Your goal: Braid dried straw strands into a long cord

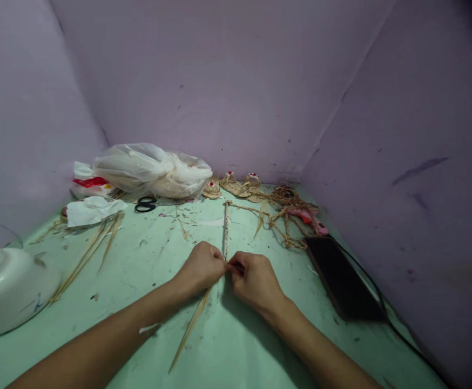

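Observation:
A thin braided straw cord runs straight from a point on the green surface toward me, and its near end lies between my hands. My left hand is closed on that end, with the fingers curled in. Against it, my right hand pinches the same spot with thumb and forefinger. Loose dry straw strands trail out below my left hand toward the front. Beyond the far end, the cord turns right into a tangled heap of braid. The fingertips partly hide the strands being held.
Black-handled scissors, a knotted plastic bag and white tissue lie at the back left. Small woven slippers stand by the wall. A white jar lies at left; a dark phone with a cable at right.

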Demonstrator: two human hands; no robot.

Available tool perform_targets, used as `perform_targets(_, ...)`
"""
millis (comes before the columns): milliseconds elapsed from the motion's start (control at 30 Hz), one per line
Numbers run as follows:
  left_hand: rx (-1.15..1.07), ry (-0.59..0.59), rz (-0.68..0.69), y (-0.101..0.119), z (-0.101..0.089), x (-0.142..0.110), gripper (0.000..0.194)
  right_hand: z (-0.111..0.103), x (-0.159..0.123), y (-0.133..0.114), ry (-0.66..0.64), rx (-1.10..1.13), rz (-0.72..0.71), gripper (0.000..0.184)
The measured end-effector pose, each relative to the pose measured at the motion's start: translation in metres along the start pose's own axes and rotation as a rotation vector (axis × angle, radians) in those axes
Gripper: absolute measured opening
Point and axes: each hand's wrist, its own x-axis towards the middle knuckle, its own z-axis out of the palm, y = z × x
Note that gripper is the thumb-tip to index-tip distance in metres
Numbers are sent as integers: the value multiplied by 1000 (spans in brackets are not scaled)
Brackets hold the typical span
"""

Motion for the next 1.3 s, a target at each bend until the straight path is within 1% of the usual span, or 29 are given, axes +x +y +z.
perform_targets(67, -8, -4, 3, -4, 2, 1, 8, -4, -4, -8, 20, -99, 56, 14)
perform_targets(167, -47, -17, -15, -5, 3, 0, 7, -7, -11, -20, -8, -148, 121, 16)
perform_targets(267, -120, -58, -74, 0, 1, -4, 9, -2, -21, -26, -31, -175, 61, 17)
perform_targets(367, -185, -146, -158, 10, -4, -10, 15, 8, -30, -27, -49, -195, -19, 18)
perform_targets(467, -251, -207, -162, 15, -9, -11, 15, 16, -35, -27, -40, -161, -74, 21)
perform_targets(533, -316, -227, -141, 13, -12, -8, 11, 17, -36, -27, -3, -105, -108, 20)
perform_targets(567, -347, -241, -136, 11, -13, -6, 9, 16, -36, -26, 25, -70, -101, 18)
perform_targets(600, -375, -261, -134, 9, -15, -3, 7, 14, -34, -25, 62, -31, -73, 20)
perform_targets(633, -397, -284, -135, 6, -16, -1, 7, 11, -32, -23, 111, 12, -28, 25)
perform_targets(700, -427, -332, -136, 2, -19, 2, 7, 6, -25, -17, 242, 110, 86, 36)
perform_targets(767, -426, -363, -135, 0, -21, 3, 8, 2, -17, -9, 342, 225, 156, 38)
perform_targets(800, -420, -369, -134, -1, -21, 4, 8, 1, -13, -5, 338, 280, 166, 37)
perform_targets(833, -413, -375, -131, -2, -22, 4, 8, 2, -10, -1, 294, 324, 168, 35)
perform_targets(933, -398, -380, -118, -3, -21, 5, 9, 10, -6, 4, 80, 391, 135, 30)
perform_targets(967, -397, -379, -116, -3, -21, 5, 8, 13, -6, 5, 31, 402, 132, 28)
perform_targets(1033, -388, -365, -122, -1, -20, 4, 8, 15, -6, 6, -18, 430, 148, 25)
perform_targets(1100, -366, -345, -131, 3, -19, 2, 8, 13, -9, 7, -43, 455, 140, 22)
perform_targets(1167, -337, -321, -132, 5, -18, -1, 9, 5, -13, 10, -34, 447, 58, 22)
perform_targets(1200, -316, -303, -129, 6, -18, -1, 10, 0, -15, 11, -4, 436, -5, 24)
perform_targets(1267, -252, -244, -121, 5, -15, -2, 12, -11, -18, 11, 135, 450, -87, 36)
perform_targets(1300, -209, -215, -125, 4, -14, -2, 13, -17, -17, 8, 231, 492, -101, 41)
